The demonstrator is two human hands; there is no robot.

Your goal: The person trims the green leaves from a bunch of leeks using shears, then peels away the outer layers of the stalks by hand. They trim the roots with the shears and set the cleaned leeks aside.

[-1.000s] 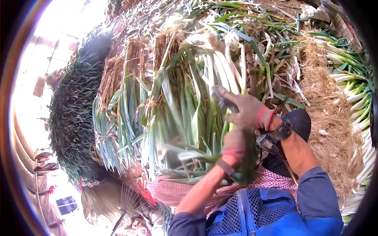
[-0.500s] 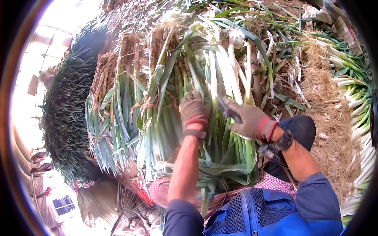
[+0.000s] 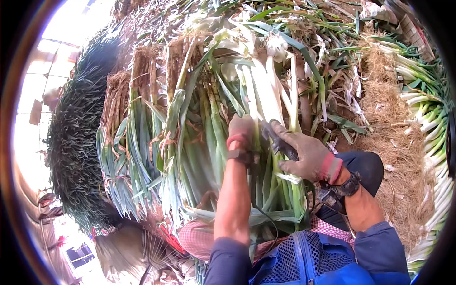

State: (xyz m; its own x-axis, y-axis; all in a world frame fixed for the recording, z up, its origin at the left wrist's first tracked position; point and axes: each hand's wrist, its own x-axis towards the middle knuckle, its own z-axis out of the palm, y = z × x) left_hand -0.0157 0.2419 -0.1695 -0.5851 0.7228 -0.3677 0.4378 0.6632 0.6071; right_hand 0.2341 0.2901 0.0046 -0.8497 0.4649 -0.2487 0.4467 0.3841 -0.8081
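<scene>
Long green onions lie side by side across my lap, with white stems (image 3: 268, 90) at the top and green leaves (image 3: 199, 156) toward me. My left hand (image 3: 241, 129), gloved, is closed on an onion stalk near the middle of the pile. Just right of it, my right hand (image 3: 306, 154), also gloved, is wrapped round a dark-handled tool (image 3: 283, 145). The tool's tip points up and left, close to the white stems. A dark device (image 3: 330, 195) is at my right wrist beside a watch (image 3: 349, 184).
Untrimmed onions with brown roots (image 3: 116, 90) lie at left, before a dark green heap (image 3: 78, 137). Cut roots (image 3: 387, 123) and a row of white-stemmed onions (image 3: 430, 137) are at right. A wire rake (image 3: 152, 247) lies lower left.
My left hand has moved slightly right and down, closer to the tool. My right hand has shifted a little to the right and down, still round the tool.
</scene>
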